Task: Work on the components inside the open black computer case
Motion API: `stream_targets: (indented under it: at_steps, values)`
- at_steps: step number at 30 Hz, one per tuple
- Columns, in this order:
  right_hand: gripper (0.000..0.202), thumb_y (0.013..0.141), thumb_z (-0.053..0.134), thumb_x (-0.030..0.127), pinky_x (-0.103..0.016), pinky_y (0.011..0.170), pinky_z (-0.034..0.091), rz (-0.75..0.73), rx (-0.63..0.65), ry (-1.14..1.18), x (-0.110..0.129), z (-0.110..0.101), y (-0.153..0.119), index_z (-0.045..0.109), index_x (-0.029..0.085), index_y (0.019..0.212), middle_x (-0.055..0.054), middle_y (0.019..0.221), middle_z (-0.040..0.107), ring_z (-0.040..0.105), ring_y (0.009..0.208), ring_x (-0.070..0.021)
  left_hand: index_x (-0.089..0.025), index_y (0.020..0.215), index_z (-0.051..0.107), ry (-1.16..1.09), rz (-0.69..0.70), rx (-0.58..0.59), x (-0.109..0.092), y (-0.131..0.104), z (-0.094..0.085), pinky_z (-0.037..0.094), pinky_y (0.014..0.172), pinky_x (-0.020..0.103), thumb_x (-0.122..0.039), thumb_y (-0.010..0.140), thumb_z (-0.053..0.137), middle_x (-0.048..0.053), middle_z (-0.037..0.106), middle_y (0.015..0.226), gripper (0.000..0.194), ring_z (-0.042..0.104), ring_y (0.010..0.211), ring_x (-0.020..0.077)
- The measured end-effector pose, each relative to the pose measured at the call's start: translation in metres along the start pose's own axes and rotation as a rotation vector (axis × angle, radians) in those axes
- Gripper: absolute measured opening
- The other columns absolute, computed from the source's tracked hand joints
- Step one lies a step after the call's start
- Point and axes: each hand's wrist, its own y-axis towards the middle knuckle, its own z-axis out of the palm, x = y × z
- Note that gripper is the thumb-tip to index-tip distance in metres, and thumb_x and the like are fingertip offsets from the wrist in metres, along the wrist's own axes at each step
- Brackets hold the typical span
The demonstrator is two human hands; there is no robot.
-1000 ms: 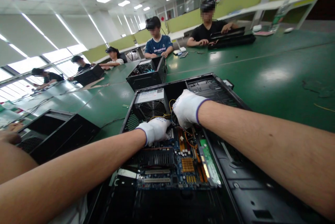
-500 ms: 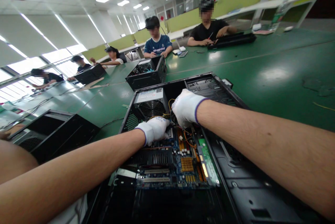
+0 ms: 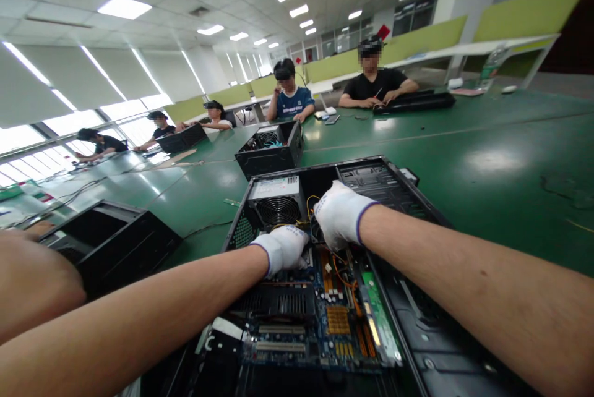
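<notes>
An open black computer case lies in front of me with a blue motherboard inside. My left hand, in a white glove, is closed over the upper part of the board, just below the power supply. Its fingertips are hidden. To its right, my gloved right hand is closed by the yellow and dark wires and a dark round part; what it grips is hidden behind the glove. Orange cables run down the board beside a green circuit strip.
Another open case stands just beyond mine on the green table, and one lies at left beside a neighbour's arm. Several people sit along the far side. A bottle stands at far right.
My view has tilted up, so the scene sits lower. Both hands stay at nearly the same spots in the case. The person in blue has raised one hand to the head.
</notes>
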Motion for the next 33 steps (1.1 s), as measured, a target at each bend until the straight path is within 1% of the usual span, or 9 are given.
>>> stream_targets:
  at_steps: [5, 9, 14, 17, 19, 22, 24, 28, 33]
  values:
    - [0.060, 0.064, 0.075, 0.053, -0.069, 0.098, 0.040, -0.002, 0.020, -0.044, 0.003, -0.003, -0.005, 0.074, 0.023, 0.116, -0.016, 0.117, 0.072, 0.065, 0.112, -0.0422, -0.017, 0.114, 0.071, 0.011, 0.038, 0.014, 0.005, 0.008, 0.000, 0.059, 0.089, 0.041, -0.043, 0.070, 0.080, 0.016, 0.074, 0.114, 0.051, 0.072, 0.103, 0.0337]
    - [0.050, 0.064, 0.074, 0.053, -0.070, 0.099, 0.039, 0.004, 0.011, -0.035, 0.006, -0.007, -0.010, 0.077, 0.025, 0.105, -0.016, 0.118, 0.072, 0.064, 0.114, -0.0427, -0.019, 0.114, 0.071, 0.009, 0.053, 0.042, 0.007, 0.014, 0.000, 0.060, 0.086, 0.038, -0.049, 0.065, 0.081, 0.014, 0.075, 0.112, 0.058, 0.072, 0.101, 0.0328]
    - [0.051, 0.067, 0.073, 0.053, -0.070, 0.104, 0.034, 0.017, 0.038, -0.033, 0.009, -0.012, -0.015, 0.077, 0.023, 0.109, -0.018, 0.120, 0.071, 0.062, 0.117, -0.0440, -0.020, 0.119, 0.069, 0.016, 0.050, 0.066, 0.002, 0.009, -0.003, 0.060, 0.088, 0.038, -0.045, 0.060, 0.084, 0.012, 0.075, 0.112, 0.066, 0.072, 0.102, 0.0323]
    - [0.047, 0.067, 0.075, 0.050, -0.069, 0.107, 0.031, 0.026, 0.030, -0.020, 0.010, -0.012, -0.017, 0.078, 0.025, 0.106, -0.017, 0.117, 0.072, 0.061, 0.119, -0.0441, -0.020, 0.125, 0.065, -0.002, 0.043, 0.038, 0.001, 0.004, -0.007, 0.059, 0.091, 0.039, -0.048, 0.063, 0.081, 0.012, 0.074, 0.118, 0.070, 0.071, 0.106, 0.0322]
    - [0.047, 0.067, 0.075, 0.050, -0.070, 0.107, 0.030, 0.024, 0.037, -0.028, 0.010, -0.012, -0.017, 0.078, 0.025, 0.106, -0.017, 0.117, 0.072, 0.062, 0.118, -0.0441, -0.018, 0.124, 0.065, -0.014, 0.028, 0.013, 0.002, 0.001, -0.010, 0.060, 0.090, 0.041, -0.054, 0.067, 0.076, 0.014, 0.074, 0.117, 0.069, 0.071, 0.106, 0.0335]
    - [0.056, 0.069, 0.073, 0.051, -0.070, 0.106, 0.031, 0.024, 0.051, -0.058, 0.010, -0.013, -0.019, 0.074, 0.022, 0.117, -0.019, 0.118, 0.071, 0.063, 0.116, -0.0433, -0.016, 0.118, 0.067, -0.026, 0.019, -0.014, 0.003, -0.003, -0.013, 0.061, 0.085, 0.043, -0.058, 0.070, 0.070, 0.015, 0.074, 0.113, 0.064, 0.072, 0.102, 0.0355]
    - [0.059, 0.070, 0.073, 0.051, -0.069, 0.106, 0.033, 0.027, 0.054, -0.067, 0.011, -0.014, -0.021, 0.072, 0.022, 0.120, -0.018, 0.119, 0.071, 0.063, 0.116, -0.0426, -0.015, 0.114, 0.068, -0.026, 0.021, -0.032, 0.004, -0.007, -0.014, 0.061, 0.083, 0.044, -0.055, 0.071, 0.068, 0.016, 0.075, 0.111, 0.059, 0.072, 0.100, 0.0364]
    - [0.056, 0.071, 0.072, 0.050, -0.066, 0.105, 0.035, 0.029, 0.046, -0.056, 0.012, -0.018, -0.026, 0.073, 0.020, 0.118, -0.018, 0.122, 0.070, 0.063, 0.115, -0.0419, -0.015, 0.113, 0.068, -0.020, 0.029, -0.072, 0.008, -0.015, -0.016, 0.060, 0.084, 0.041, -0.046, 0.072, 0.066, 0.016, 0.074, 0.112, 0.051, 0.072, 0.102, 0.0344]
    - [0.050, 0.070, 0.072, 0.044, -0.061, 0.099, 0.040, 0.042, 0.032, -0.022, 0.013, -0.020, -0.030, 0.074, 0.018, 0.114, -0.018, 0.115, 0.073, 0.066, 0.110, -0.0400, -0.017, 0.114, 0.067, -0.014, 0.022, -0.096, 0.016, -0.019, -0.014, 0.060, 0.084, 0.039, -0.047, 0.072, 0.066, 0.015, 0.073, 0.112, 0.052, 0.072, 0.102, 0.0328]
